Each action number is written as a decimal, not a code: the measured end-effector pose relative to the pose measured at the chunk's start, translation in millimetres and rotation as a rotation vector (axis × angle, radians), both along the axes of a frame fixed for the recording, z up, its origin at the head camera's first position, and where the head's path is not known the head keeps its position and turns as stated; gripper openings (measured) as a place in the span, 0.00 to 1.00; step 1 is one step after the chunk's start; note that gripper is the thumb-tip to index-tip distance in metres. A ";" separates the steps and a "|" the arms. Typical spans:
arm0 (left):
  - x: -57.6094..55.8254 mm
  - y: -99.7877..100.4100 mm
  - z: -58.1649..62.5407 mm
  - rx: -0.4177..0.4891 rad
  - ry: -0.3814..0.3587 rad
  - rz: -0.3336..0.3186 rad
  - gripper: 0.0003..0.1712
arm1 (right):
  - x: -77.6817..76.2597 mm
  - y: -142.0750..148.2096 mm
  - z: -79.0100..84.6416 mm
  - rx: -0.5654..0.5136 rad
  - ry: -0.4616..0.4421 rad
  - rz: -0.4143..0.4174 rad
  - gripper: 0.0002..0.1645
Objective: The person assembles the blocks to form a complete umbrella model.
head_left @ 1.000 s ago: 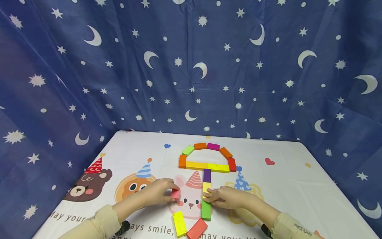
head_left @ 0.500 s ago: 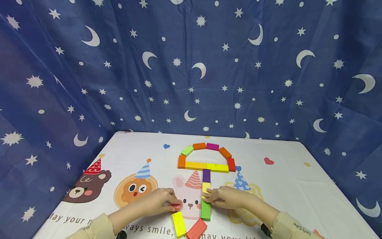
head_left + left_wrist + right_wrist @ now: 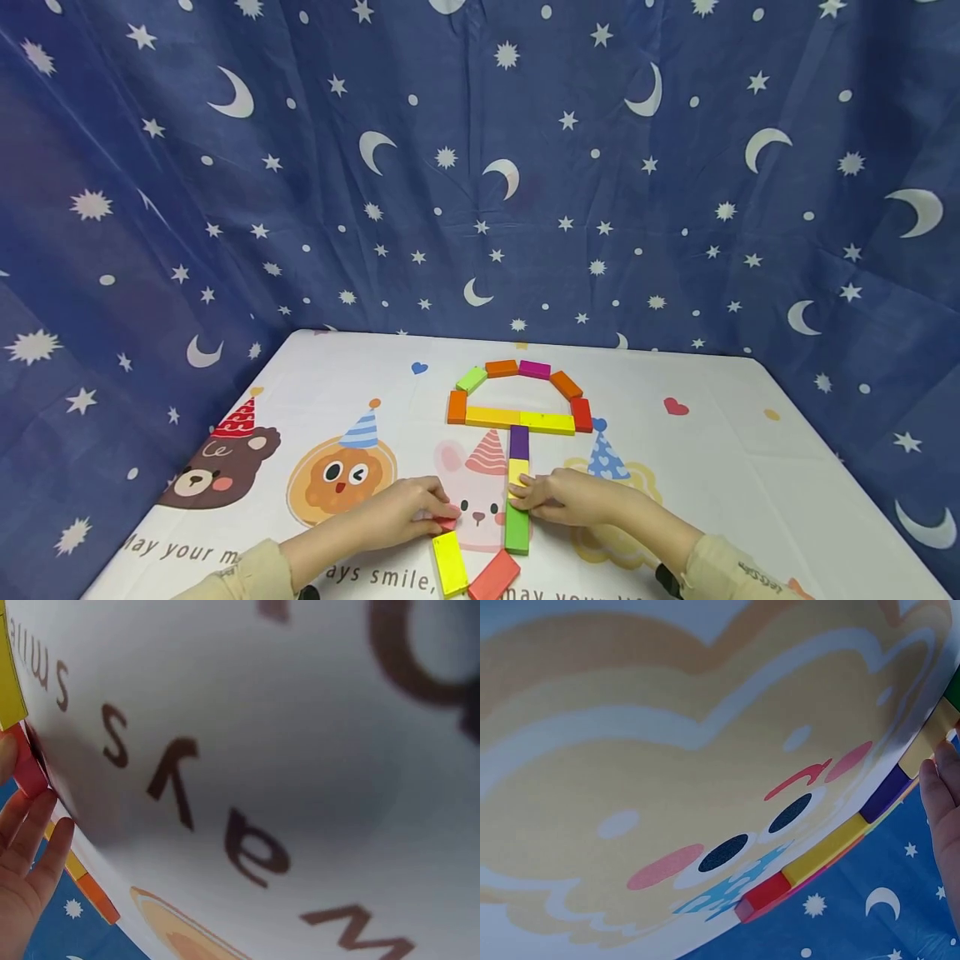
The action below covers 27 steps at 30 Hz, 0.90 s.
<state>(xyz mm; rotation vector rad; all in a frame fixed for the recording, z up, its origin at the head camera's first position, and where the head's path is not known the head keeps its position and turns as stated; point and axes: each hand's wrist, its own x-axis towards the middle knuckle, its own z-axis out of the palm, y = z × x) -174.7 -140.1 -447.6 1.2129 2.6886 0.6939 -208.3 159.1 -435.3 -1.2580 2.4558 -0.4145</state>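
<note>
Between thumb and fingers, my left hand (image 3: 408,510) pinches a red block (image 3: 30,771) at the upper end of a yellow block (image 3: 450,565). That yellow block's lower end meets another red block (image 3: 495,575), and they form a bent row. My right hand (image 3: 576,497) rests its fingertips on a pale yellow block (image 3: 518,470) in an upright line. A purple block (image 3: 519,442) lies above it and a green block (image 3: 517,533) below. In the right wrist view, the visible fingers look fairly straight beside the pale yellow block.
Farther back, two end-to-end yellow blocks (image 3: 492,416) form the base of an arch of several blocks, including a magenta block (image 3: 535,368). The white tablecloth (image 3: 720,500) carries printed animals and lettering. A blue star-and-moon curtain (image 3: 480,167) stands behind the table.
My left hand has moved down and slightly right with the red block, bringing it from beside the printed rabbit's cheek to the yellow block's upper end. My right hand has stayed in place.
</note>
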 end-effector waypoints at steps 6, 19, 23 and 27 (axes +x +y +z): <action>-0.2 1.7 0.4 -0.018 0.005 -0.001 0.13 | 0.1 0.8 0.3 0.004 0.010 0.001 0.21; 2.2 5.9 1.9 -0.064 0.057 0.009 0.13 | 0.4 0.0 -0.5 0.006 0.012 0.004 0.21; 7.6 6.3 6.1 -0.123 0.098 -0.009 0.13 | 0.9 -0.3 -0.3 0.008 0.011 0.003 0.21; 13.6 5.7 11.3 -0.217 0.207 -0.107 0.16 | 1.4 -0.2 0.3 0.008 0.010 0.002 0.20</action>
